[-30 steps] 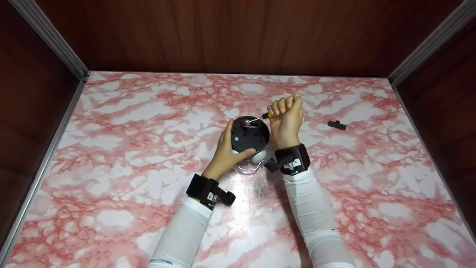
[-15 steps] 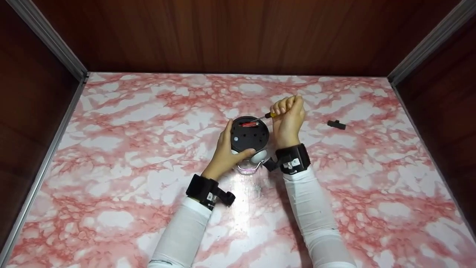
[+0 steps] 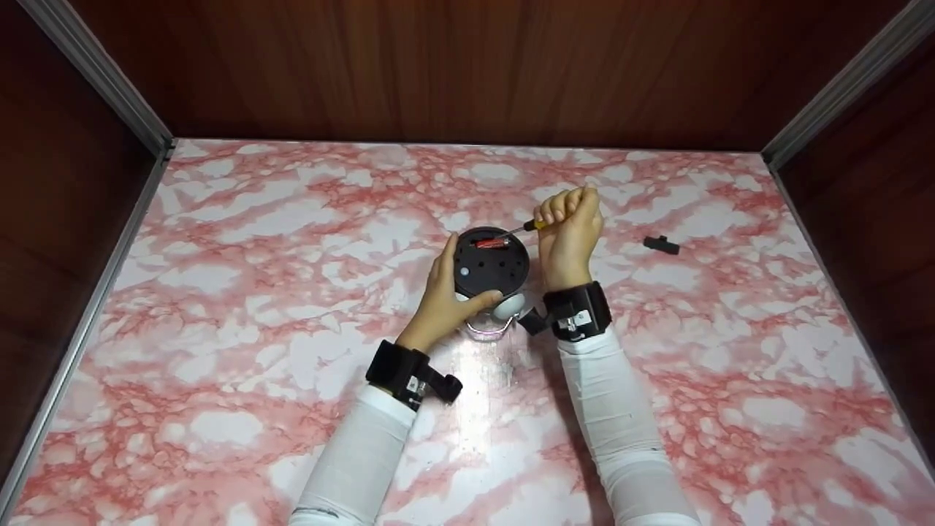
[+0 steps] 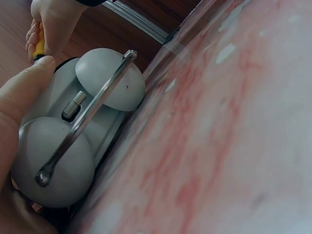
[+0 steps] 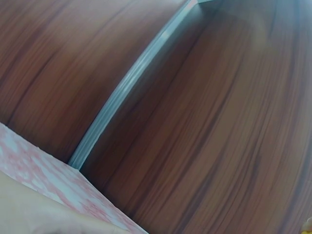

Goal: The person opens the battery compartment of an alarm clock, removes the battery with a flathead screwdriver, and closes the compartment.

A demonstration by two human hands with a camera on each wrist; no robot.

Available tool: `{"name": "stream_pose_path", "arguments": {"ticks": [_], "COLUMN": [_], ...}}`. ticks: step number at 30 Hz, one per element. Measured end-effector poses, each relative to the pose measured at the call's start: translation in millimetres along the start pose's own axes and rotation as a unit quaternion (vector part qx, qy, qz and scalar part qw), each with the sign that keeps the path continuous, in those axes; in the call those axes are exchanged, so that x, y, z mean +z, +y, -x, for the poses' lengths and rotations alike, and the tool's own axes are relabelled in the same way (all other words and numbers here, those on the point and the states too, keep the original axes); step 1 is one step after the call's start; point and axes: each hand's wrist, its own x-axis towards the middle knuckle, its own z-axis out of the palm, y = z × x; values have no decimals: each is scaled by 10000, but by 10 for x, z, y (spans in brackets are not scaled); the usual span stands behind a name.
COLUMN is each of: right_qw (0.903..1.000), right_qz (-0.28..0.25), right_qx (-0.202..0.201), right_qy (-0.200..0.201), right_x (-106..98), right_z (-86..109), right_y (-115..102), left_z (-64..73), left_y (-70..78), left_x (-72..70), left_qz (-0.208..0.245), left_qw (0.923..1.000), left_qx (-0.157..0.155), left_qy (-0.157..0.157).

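Observation:
A twin-bell alarm clock [image 4: 105, 129] lies with its black back [image 3: 491, 276] facing up in the head view. My left hand [image 3: 445, 292] grips it, thumb over the near edge and fingers along the left side. A red battery [image 3: 491, 243] shows in the slot in the back. My right hand [image 3: 571, 230] holds a screwdriver by its yellow handle [image 3: 539, 224], fist curled round it. The thin metal shaft [image 3: 515, 231] points down left, its tip right at the battery's right end. In the left wrist view the grey bells [image 4: 56, 163] and metal carry handle [image 4: 90, 114] face the camera.
A small black battery cover [image 3: 661, 245] lies on the red-and-white marbled table [image 3: 292, 438] to the right. Dark wood panels [image 3: 467, 73] with metal corner strips [image 5: 129, 87] wall in the back and both sides.
The screwdriver's tip has drawn back to the right from the slot's left part, and the right hand shifted slightly right. The red battery now shows more plainly. The left hand keeps its grip.

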Motion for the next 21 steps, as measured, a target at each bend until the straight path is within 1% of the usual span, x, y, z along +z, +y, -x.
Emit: {"name": "stream_pose_path", "arguments": {"ticks": [5,13,21], "right_qw": [10000,10000,9998], "right_qz": [11,-8,-65], "right_qx": [-55,-60,-114], "right_qy": [-48,57,127], "right_x": [11,26,12], "right_z": [-10,-21,-24], "right_y": [-21,-78,-106], "left_z": [-12,-17,2], "left_y": [16,17,-5], "left_x": [-10,-13,-2], "left_qz": [-7,19,75], "left_qw": [10000,10000,10000], "left_qx": [-31,-63,-17], "left_qy": [-2,-24,-26]}}
